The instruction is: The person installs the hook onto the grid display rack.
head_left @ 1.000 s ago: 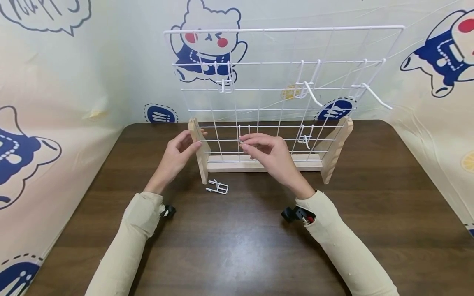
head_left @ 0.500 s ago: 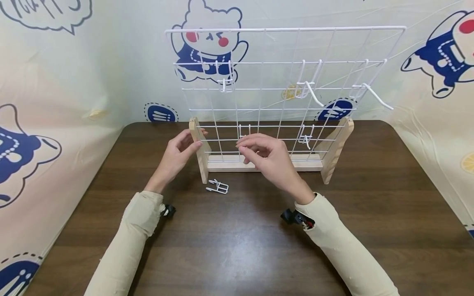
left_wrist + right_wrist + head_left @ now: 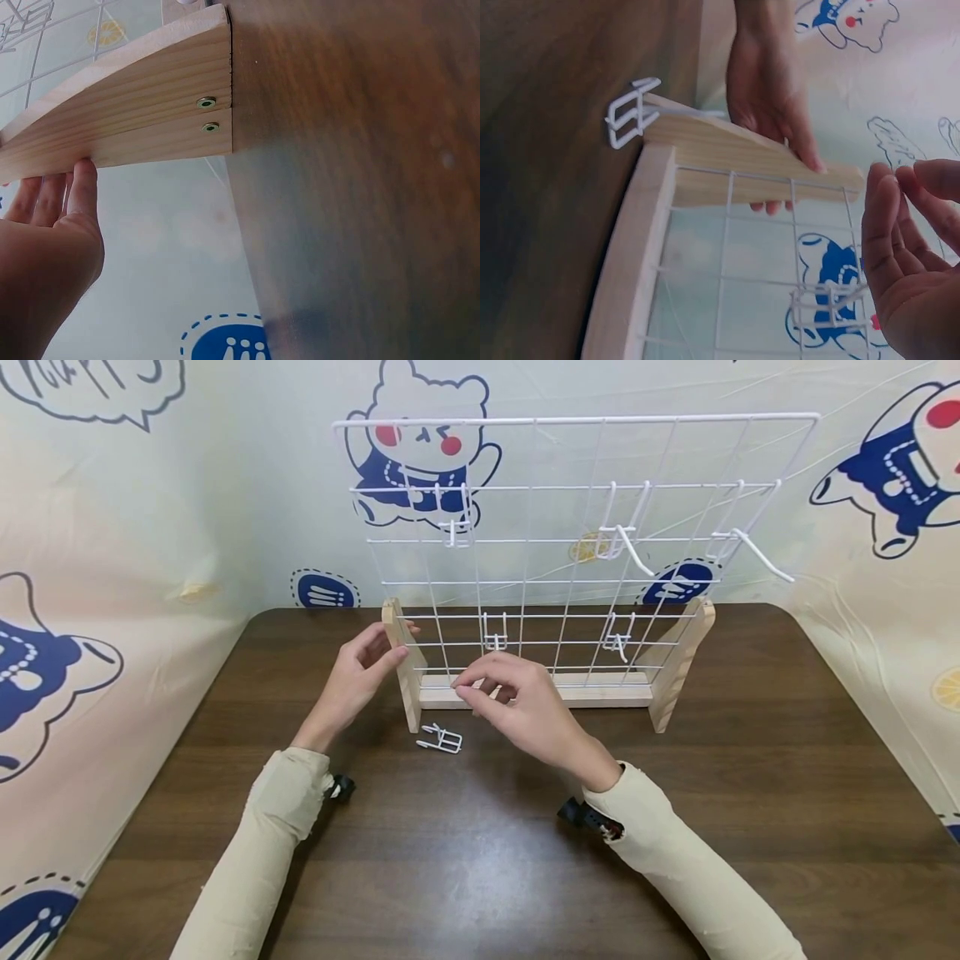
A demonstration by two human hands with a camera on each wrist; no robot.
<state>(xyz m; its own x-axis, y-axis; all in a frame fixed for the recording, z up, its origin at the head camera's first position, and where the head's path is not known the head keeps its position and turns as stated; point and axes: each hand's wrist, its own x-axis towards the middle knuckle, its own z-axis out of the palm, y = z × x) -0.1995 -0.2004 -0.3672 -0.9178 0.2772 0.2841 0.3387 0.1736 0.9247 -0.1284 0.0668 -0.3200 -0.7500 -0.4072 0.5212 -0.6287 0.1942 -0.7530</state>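
My left hand (image 3: 356,672) grips the wooden side panel (image 3: 408,685) at the left end of a white wire grid rack, thumb in front and fingers behind. In the left wrist view, the thumb presses the edge of that panel (image 3: 142,112). My right hand (image 3: 521,697) is in front of the lower grid, fingers loosely bent and nothing between them. Just below and left of its fingertips, a loose white wire hook (image 3: 448,742) lies on the table by the panel's foot. A similar hook (image 3: 496,642) hangs on the lower grid above the right hand.
More white hooks hang on the grid: a long-pronged hook (image 3: 633,552) and another (image 3: 761,556) on the upper right, one (image 3: 453,531) upper left, one (image 3: 618,642) lower right. A wooden base bar (image 3: 607,695) joins the side panels. A printed cloth (image 3: 225,510) surrounds the brown table (image 3: 480,877).
My right hand has left the lower middle hook, moving down and left towards the loose hook; the hanging hook is now in full view. The left hand has stayed on the side panel.
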